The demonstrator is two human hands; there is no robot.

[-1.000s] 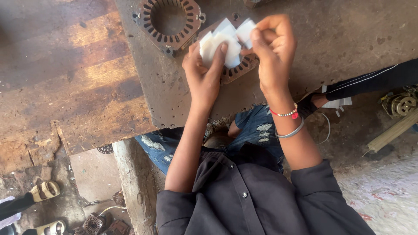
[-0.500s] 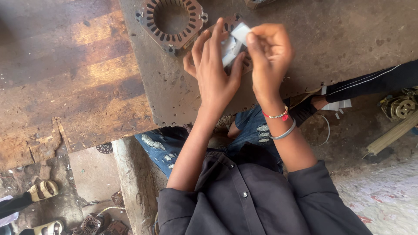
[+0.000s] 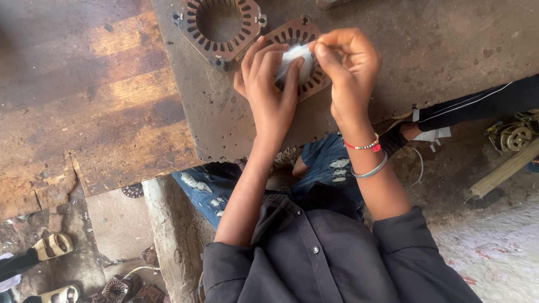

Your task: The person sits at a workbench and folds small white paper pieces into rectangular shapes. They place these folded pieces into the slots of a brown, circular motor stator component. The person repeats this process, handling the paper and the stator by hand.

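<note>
I see a small stack of white paper slips [image 3: 296, 60] pinched between both hands, held just above the far part of the counter [image 3: 449, 50]. The left hand [image 3: 269, 90] cups the slips from the left, its fingers [image 3: 264, 59] spread upright and closed around the white edges. The right hand [image 3: 348, 73] comes in from the right, with thumb and forefinger pressed together on the top of the slips; the other fingers are curled in. A red bead bracelet [image 3: 365, 146] and a silver bangle [image 3: 370, 170] sit on the right wrist.

Directly under the hands lies a rusty slotted stator ring [image 3: 300, 36], partly hidden by them; I cannot tell whether the slips touch it. A second stator ring [image 3: 220, 25], with a round open bore and mounting ears, lies just to its left, near the far edge of view.

The counter is a dark, pitted metal sheet that rests over worn wooden planks [image 3: 84, 101] stretching to the left. Near me are the dark shirt [image 3: 320, 258] and torn blue jeans [image 3: 337, 163]. On the floor at the near left are sandals [image 3: 53, 245], and at the right a small motor part [image 3: 514, 136] beside a wooden stick [image 3: 502, 171].
</note>
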